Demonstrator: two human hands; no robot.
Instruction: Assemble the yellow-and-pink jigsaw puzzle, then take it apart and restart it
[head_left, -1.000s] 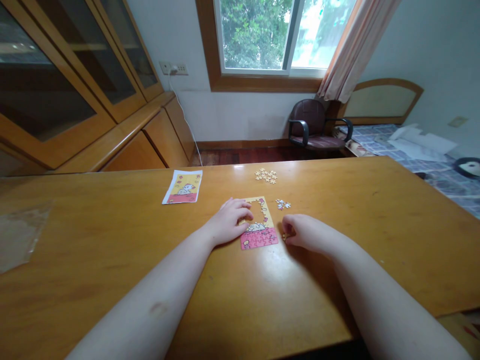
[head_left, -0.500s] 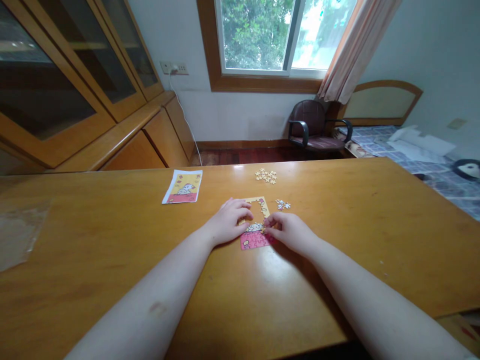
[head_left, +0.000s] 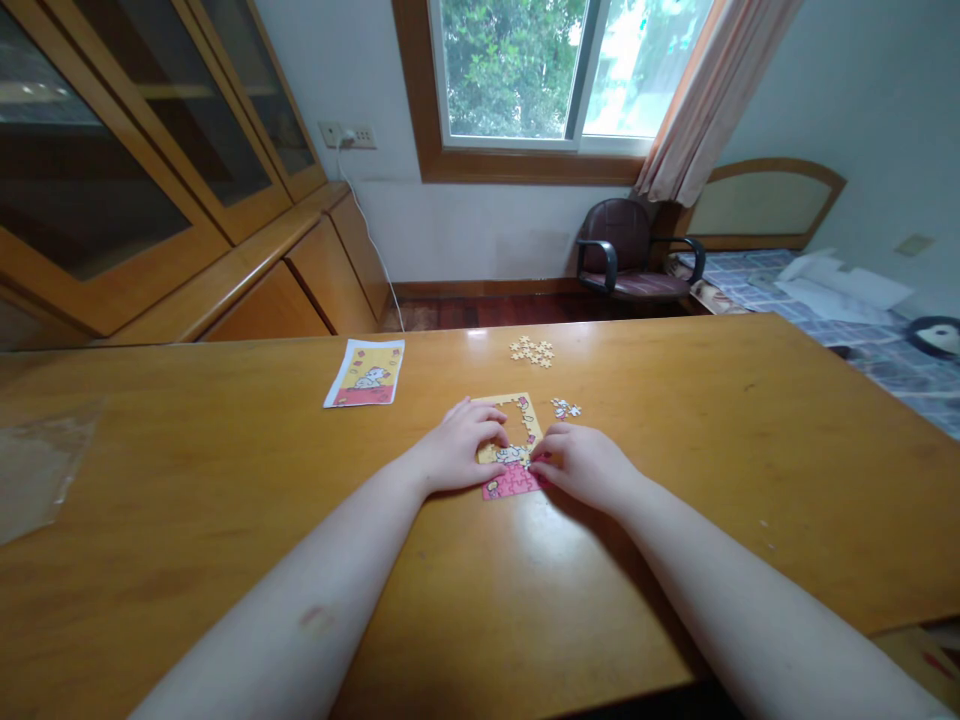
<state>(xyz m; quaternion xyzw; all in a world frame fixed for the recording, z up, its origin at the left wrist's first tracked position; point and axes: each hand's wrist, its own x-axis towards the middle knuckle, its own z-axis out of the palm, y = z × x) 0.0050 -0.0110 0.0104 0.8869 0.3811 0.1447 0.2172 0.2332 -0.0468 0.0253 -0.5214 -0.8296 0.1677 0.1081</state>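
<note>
A small, partly assembled jigsaw puzzle (head_left: 514,481) lies on the wooden table (head_left: 225,460), with a pink bottom strip, a yellow border and an unfilled middle. My left hand (head_left: 459,446) rests flat on the puzzle's left edge, fingers stretched over it. My right hand (head_left: 585,462) sits at the right edge, fingertips pinched together on a small puzzle piece pressed against the puzzle by the white cartoon figure. A few loose pieces (head_left: 566,408) lie just beyond my right hand. A pile of loose pieces (head_left: 532,350) sits farther back.
A printed reference picture (head_left: 365,373) lies to the back left of the puzzle. A clear plastic bag (head_left: 41,465) lies at the table's far left. Behind the table are wooden cabinets (head_left: 150,200), a dark armchair (head_left: 634,255) and a bed (head_left: 862,320).
My right hand moved left from the bare table beside the puzzle onto its right edge and then settled there. My left hand's fingers slid slightly farther over the puzzle.
</note>
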